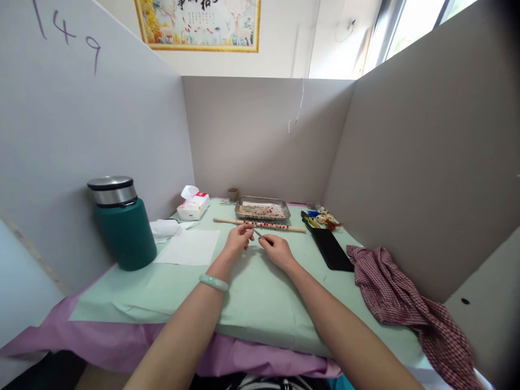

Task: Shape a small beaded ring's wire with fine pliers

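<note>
My right hand point(277, 250) is closed around a slim grey metal tool point(258, 233), which looks like tweezers. Its tip points up and left, toward the fingers of my left hand point(239, 239). Those fingers are pinched together; whatever they hold is too small to make out. Just beyond both hands lies a pale wooden stick point(227, 220), with red beads point(268, 225) strung along its middle. Behind the stick stands a metal tray point(263, 200) with many small red and tan beads in it. A pale green bangle point(213, 282) is on my left wrist.
To the left are a green flask point(124, 227), a tissue pack point(194, 206) and a white paper sheet point(187, 247). On the right lie a black flat case point(332, 249), coloured threads point(325, 218) and a checked cloth point(390, 287). Grey partitions point(268, 135) enclose the table.
</note>
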`<state>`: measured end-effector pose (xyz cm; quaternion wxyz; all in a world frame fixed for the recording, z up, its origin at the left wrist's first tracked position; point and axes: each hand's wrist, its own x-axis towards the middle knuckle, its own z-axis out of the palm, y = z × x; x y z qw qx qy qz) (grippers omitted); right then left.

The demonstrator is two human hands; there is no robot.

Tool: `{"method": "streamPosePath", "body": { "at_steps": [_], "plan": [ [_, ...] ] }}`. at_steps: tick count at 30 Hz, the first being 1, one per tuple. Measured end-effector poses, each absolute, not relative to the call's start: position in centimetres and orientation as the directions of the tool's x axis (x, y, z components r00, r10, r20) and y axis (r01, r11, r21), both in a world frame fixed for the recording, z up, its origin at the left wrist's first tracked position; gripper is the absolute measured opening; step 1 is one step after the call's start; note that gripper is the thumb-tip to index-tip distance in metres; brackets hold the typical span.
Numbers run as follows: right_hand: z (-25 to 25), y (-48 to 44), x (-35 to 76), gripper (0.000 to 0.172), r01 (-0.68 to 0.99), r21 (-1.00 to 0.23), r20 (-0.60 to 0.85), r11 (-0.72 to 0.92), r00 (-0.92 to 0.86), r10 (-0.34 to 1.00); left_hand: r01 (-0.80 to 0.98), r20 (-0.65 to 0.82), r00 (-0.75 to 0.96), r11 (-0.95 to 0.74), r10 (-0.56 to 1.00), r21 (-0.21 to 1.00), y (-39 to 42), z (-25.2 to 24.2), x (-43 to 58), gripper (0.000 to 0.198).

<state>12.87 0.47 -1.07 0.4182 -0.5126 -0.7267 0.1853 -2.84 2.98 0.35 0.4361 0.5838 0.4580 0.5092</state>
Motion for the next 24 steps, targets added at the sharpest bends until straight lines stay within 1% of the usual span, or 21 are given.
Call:
{"method": "streamPosePath", "body": {
  "at_steps": [1,3,4,5,6,8,10,14,17,19,24],
  "plan": [
    [-1.0,0.5,12.9,0.03,0.59,-0.701,0.413,0.401,-0.124,0.902,0.132,0.171,0.036,-0.174,0.985,0.976,3.0,0.4,-3.0,0.024],
    [-1.0,0.6,12.9,0.028,0.598,-0.705,0.4,0.381,-0.109,0.91,0.296,0.162,-0.052,-0.139,0.985,0.945,3.2,0.4,-3.4,0.017],
    [-1.0,0.6,12.9,0.027,0.606,-0.704,0.396,0.369,-0.095,0.913,0.405,0.201,-0.098,-0.145,0.975,0.903,3.3,0.5,-3.7,0.013],
    [-1.1,0.6,13.0,0.027,0.616,-0.701,0.396,0.359,-0.082,0.915,0.507,0.272,-0.119,-0.177,0.955,0.844,3.4,0.5,-3.9,0.01],
    [-1.1,0.7,13.0,0.026,0.625,-0.696,0.399,0.353,-0.071,0.914,0.589,0.346,-0.113,-0.218,0.931,0.779,3.4,0.5,-4.0,0.01],
    [-1.1,0.7,13.1,0.025,0.639,-0.686,0.404,0.348,-0.063,0.913,0.674,0.441,-0.072,-0.283,0.894,0.683,3.5,0.5,-4.2,0.013],
    [-1.0,0.6,13.2,0.025,0.638,-0.687,0.403,0.349,-0.066,0.913,0.677,0.464,-0.055,-0.309,0.884,0.668,3.6,0.5,-4.2,0.015],
    [-0.8,0.4,13.1,0.027,0.597,-0.711,0.389,0.372,-0.106,0.915,0.635,0.435,-0.101,-0.279,0.895,0.72,3.6,0.8,-4.1,0.018],
    [-0.8,0.4,12.9,0.028,0.597,-0.706,0.394,0.381,-0.116,0.912,0.659,0.408,-0.12,-0.235,0.905,0.714,3.5,1.0,-4.1,0.012],
    [-0.8,0.4,12.8,0.027,0.612,-0.688,0.407,0.39,-0.119,0.906,0.662,0.417,-0.118,-0.241,0.901,0.71,3.4,1.1,-4.0,0.009],
    [-0.9,0.3,12.4,0.027,0.619,-0.668,0.426,0.414,-0.138,0.894,0.593,0.437,-0.133,-0.282,0.89,0.755,2.9,1.6,-3.7,0.006]
  ]
}}
